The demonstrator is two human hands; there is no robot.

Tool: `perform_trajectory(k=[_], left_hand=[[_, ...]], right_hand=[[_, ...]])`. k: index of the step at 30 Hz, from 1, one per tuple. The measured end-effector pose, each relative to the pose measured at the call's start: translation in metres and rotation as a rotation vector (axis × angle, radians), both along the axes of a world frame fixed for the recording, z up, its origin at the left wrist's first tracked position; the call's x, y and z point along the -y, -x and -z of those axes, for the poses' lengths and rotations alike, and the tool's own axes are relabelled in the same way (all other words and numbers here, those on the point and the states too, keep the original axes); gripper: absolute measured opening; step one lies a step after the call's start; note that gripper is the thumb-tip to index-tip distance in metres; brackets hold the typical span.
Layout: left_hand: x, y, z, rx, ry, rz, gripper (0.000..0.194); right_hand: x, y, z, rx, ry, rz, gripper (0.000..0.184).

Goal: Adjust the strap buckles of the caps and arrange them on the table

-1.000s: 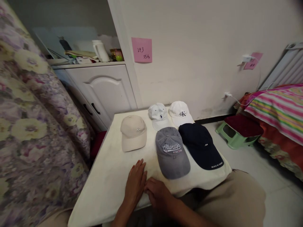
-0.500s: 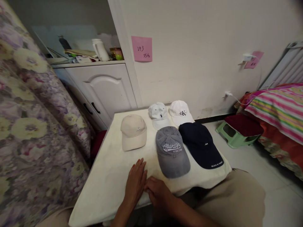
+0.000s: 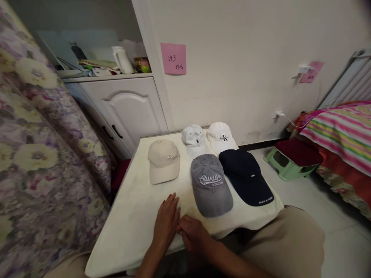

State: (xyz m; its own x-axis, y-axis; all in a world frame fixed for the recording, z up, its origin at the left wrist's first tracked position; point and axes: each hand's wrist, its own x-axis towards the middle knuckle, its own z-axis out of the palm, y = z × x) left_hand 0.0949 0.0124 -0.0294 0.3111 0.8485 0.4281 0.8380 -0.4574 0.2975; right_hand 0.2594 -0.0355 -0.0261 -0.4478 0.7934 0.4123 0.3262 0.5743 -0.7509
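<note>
My left hand (image 3: pixel 167 220) lies flat on the cream table cover (image 3: pixel 127 224), its fingers stretched forward and holding nothing. Beside it, my right hand (image 3: pixel 193 233) is loosely curled at the table's near edge, its knuckles close against the left hand. Ahead of my left hand sits a beige baseball cap (image 3: pixel 164 162). The grey "Always" cap (image 3: pixel 211 187) is nearest my right hand, with its brim toward me. To its right lies a navy cap (image 3: pixel 246 177). Behind these are a pale blue cap (image 3: pixel 193 139) and a white "CK" cap (image 3: pixel 220 137). Neither hand touches a cap.
A floral curtain (image 3: pixel 43 162) hangs at the left, by a white cabinet (image 3: pixel 127 108) with things on its shelf. A pink note (image 3: pixel 174 58) is stuck on the wall behind the table. At the right stand a green stool (image 3: pixel 285 170) and a bed with striped bedding (image 3: pixel 344 131).
</note>
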Motion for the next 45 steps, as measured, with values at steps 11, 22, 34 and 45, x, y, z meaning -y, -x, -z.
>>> perform_trajectory(k=[11,22,34,45], left_hand=[[0.0000,-0.0001,0.0012,-0.010,-0.015,-0.001,0.038],[0.0005,-0.0009,-0.0001,0.008,-0.014,-0.009,0.038],[0.0013,-0.0007,-0.0019,-0.015,-0.033,0.003,0.038],[0.0007,-0.0010,-0.0023,-0.022,-0.028,0.002,0.038]], right_hand=[[-0.0004,-0.0015,-0.0033,0.005,0.004,0.002,0.017],[-0.0004,-0.0022,-0.0027,0.005,0.003,-0.008,0.018],[0.0000,-0.0021,-0.0018,0.006,0.000,-0.003,0.017],[0.0003,-0.0024,-0.0031,0.032,-0.014,0.013,0.019]])
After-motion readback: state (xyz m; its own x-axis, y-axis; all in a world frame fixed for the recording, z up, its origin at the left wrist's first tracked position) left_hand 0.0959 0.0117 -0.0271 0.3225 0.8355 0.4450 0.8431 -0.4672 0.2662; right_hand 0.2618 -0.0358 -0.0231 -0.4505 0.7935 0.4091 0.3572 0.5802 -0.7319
